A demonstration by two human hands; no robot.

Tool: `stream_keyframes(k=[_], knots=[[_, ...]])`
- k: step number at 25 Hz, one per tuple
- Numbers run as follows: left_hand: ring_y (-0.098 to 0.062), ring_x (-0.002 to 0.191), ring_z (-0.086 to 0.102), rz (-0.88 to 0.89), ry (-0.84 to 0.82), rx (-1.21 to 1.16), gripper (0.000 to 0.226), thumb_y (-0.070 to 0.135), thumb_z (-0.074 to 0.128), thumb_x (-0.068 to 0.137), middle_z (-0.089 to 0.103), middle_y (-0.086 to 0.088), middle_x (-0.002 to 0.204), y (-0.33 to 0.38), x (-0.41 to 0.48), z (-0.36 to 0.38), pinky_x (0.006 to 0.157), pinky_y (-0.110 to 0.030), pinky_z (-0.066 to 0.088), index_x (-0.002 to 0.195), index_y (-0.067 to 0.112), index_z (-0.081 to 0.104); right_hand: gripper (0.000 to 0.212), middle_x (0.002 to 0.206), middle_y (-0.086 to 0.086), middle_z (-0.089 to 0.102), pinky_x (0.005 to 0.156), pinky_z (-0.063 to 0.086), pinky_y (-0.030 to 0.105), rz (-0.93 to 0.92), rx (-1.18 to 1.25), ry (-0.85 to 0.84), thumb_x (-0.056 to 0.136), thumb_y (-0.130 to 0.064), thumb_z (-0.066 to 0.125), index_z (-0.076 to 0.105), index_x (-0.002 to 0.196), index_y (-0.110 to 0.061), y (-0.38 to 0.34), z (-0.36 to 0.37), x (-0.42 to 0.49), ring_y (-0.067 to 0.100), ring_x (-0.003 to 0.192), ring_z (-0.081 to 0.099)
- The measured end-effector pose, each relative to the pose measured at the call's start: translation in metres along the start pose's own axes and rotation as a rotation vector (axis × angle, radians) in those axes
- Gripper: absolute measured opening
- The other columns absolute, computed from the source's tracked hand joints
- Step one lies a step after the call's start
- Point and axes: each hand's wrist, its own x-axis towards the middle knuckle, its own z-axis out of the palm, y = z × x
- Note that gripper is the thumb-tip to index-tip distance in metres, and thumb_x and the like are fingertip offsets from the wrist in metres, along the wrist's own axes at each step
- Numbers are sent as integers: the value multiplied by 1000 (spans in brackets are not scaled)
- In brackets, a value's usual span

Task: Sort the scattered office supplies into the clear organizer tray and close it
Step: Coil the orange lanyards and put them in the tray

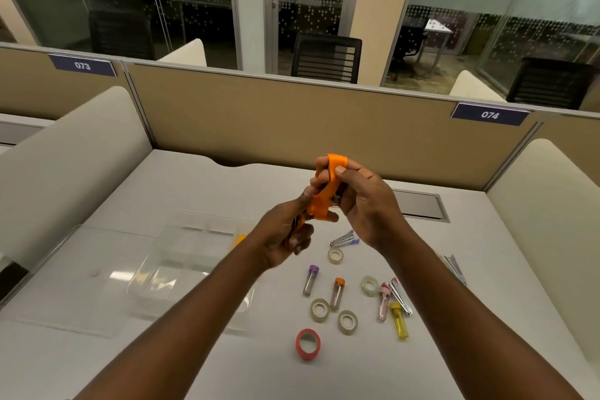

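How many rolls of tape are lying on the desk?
5. A clear roll farthest away, another at the right, two more in the middle, a red roll nearest. Arms may hide more.

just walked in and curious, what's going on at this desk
A person holds an orange plastic tool, possibly scissors, in both hands above the white desk: the left hand grips its lower end, the right hand its upper loop. The clear plastic organizer tray lies open at left. Clear tape rolls, a red tape roll and small capped vials lie scattered at right, unsorted.
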Motion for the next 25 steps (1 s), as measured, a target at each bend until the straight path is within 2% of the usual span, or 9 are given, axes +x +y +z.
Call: stream_keyframes(k=[2, 5, 8, 11, 14, 17, 19, 22, 25], knots=[[-9, 40, 30, -20, -58, -29, 55, 53, 50, 93, 72, -14, 108, -9, -4, 4, 50, -28, 27, 120, 7, 63, 33, 92, 10, 67, 96, 47, 43, -20, 35, 74, 105, -12, 35, 60, 124, -2, -2, -5, 6, 27, 99, 64], [-15, 49, 39, 8, -70, 168, 36, 36, 61, 92, 71, -11, 88, -19, -11, 7, 47, -27, 30, 114, 9, 71, 32, 98, 11, 69, 101, 47, 42, -56, -13, 190, 105, -14, 38, 61, 125, -5, -2, -14, 18, 26, 104, 65], [-13, 43, 36, 62, -72, 258, 26, 27, 59, 96, 68, -10, 78, -13, -19, 9, 42, -24, 31, 104, 8, 74, 28, 102, 5, 73, 92, 53, 37, -184, -471, 265, 104, -14, 44, 64, 124, -12, 5, -26, 26, 18, 104, 68], [-10, 37, 31, 95, -84, 210, 32, 26, 49, 101, 69, -10, 78, 9, -24, 8, 42, -25, 29, 98, 6, 73, 26, 98, -1, 72, 82, 55, 32, -313, -915, 148, 101, -11, 47, 67, 117, -13, 20, -33, 24, 12, 94, 67], [-8, 31, 29, 65, -60, -45, 36, 30, 47, 99, 70, -8, 75, 26, -19, 1, 38, -23, 27, 92, 5, 72, 30, 91, -1, 69, 74, 48, 28, -388, -1049, -4, 95, -15, 41, 69, 102, -9, 34, -26, 15, 12, 84, 62], [-6, 29, 32, 37, 27, -262, 36, 31, 49, 98, 75, -10, 88, 30, -8, -11, 35, -20, 30, 95, 4, 73, 31, 90, 0, 69, 74, 49, 30, -225, -927, -107, 93, -15, 37, 67, 97, -9, 47, -8, -1, 15, 85, 62], [-6, 31, 33, -9, 107, -263, 39, 35, 48, 99, 76, -12, 102, 27, -5, -18, 37, -19, 30, 100, 4, 72, 29, 89, 0, 70, 74, 50, 28, -87, -915, -130, 94, -19, 39, 66, 95, -12, 55, 5, -9, 13, 84, 64], [-6, 35, 39, -69, 202, -135, 48, 48, 51, 97, 75, -10, 109, 16, -6, -25, 39, -20, 31, 110, 6, 70, 27, 85, 2, 71, 77, 53, 30, 61, -891, -140, 102, -16, 42, 66, 91, -10, 63, 14, -11, 15, 81, 66], [-8, 44, 48, -53, 347, 208, 46, 58, 56, 91, 77, -4, 94, 3, -11, -27, 43, -22, 38, 102, 17, 74, 29, 78, 4, 69, 72, 55, 23, 249, -679, -53, 103, -17, 41, 66, 91, -7, 75, 21, -15, 13, 74, 66]])
